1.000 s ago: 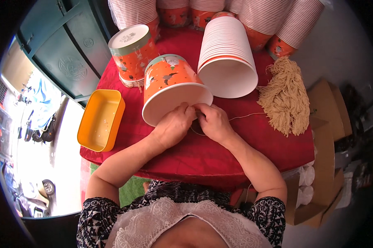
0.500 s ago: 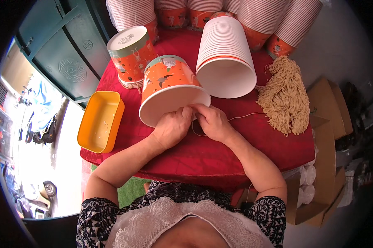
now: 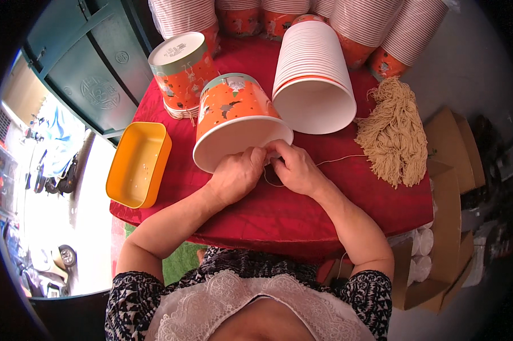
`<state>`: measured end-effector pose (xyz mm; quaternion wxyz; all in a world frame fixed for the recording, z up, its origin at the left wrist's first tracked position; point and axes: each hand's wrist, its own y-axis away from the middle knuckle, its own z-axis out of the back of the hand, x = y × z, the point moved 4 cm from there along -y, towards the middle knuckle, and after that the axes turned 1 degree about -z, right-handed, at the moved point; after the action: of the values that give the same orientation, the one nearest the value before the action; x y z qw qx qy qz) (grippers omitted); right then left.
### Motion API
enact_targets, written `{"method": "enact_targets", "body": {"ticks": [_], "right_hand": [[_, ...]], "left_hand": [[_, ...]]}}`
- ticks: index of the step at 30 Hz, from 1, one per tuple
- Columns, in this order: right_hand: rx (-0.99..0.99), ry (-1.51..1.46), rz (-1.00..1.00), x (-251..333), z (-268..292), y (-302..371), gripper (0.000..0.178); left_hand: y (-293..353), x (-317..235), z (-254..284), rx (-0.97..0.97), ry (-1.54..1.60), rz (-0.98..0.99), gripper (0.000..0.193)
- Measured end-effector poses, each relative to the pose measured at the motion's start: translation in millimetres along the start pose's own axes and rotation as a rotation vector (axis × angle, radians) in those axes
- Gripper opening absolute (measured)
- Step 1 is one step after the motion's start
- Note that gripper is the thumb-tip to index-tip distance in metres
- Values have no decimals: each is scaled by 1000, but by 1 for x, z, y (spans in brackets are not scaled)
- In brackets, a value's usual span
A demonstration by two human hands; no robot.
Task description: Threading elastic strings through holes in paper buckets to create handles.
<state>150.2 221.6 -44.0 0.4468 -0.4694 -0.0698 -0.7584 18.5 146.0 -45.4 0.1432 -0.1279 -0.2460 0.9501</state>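
Note:
An orange paper bucket (image 3: 234,108) with a green band and cartoon figures lies tilted on the table, its white mouth facing me. At the near right part of its rim, my left hand (image 3: 236,176) is closed on the bucket's edge. My right hand (image 3: 295,169) pinches beside it, fingertips together against the rim. A thin beige string (image 3: 342,159) runs from under my right hand toward a bundle of beige strings (image 3: 393,136) on the right, and a loop of it hangs below my hands. My fingers hide the spot where string and rim meet.
A nested stack of white-rimmed paper buckets (image 3: 316,85) lies to the right, mouth toward me. Upside-down buckets (image 3: 182,68) stand at the left, near a yellow plastic box (image 3: 138,165) holding small white bits. Wrapped bucket stacks (image 3: 364,28) line the back of the red-covered table (image 3: 256,219).
My hands stay at the rim with only slight finger movement. The whole view has shifted a little; nothing else visibly differs.

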Motion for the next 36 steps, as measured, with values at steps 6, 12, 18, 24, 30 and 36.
{"method": "enact_targets", "body": {"ticks": [6, 12, 18, 24, 30, 36], "right_hand": [[-86, 54, 106, -2, -2, 1, 37], [-97, 87, 86, -4, -3, 0, 35], [-46, 89, -15, 0, -1, 0, 37], [-59, 39, 29, -2, -2, -1, 27], [-4, 6, -28, -5, -1, -1, 23], [-70, 9, 26, -3, -1, -1, 33]], "left_hand": [[-1, -1, 0, -33, -34, -29, 17], [-2, -4, -5, -35, -129, 36, 17], [0, -3, -6, -38, -113, 58, 20], [-1, -5, -3, -62, -82, 40, 21], [0, -3, -3, -20, -63, 66, 21], [-1, -4, -1, -61, -113, -36, 17]]}}
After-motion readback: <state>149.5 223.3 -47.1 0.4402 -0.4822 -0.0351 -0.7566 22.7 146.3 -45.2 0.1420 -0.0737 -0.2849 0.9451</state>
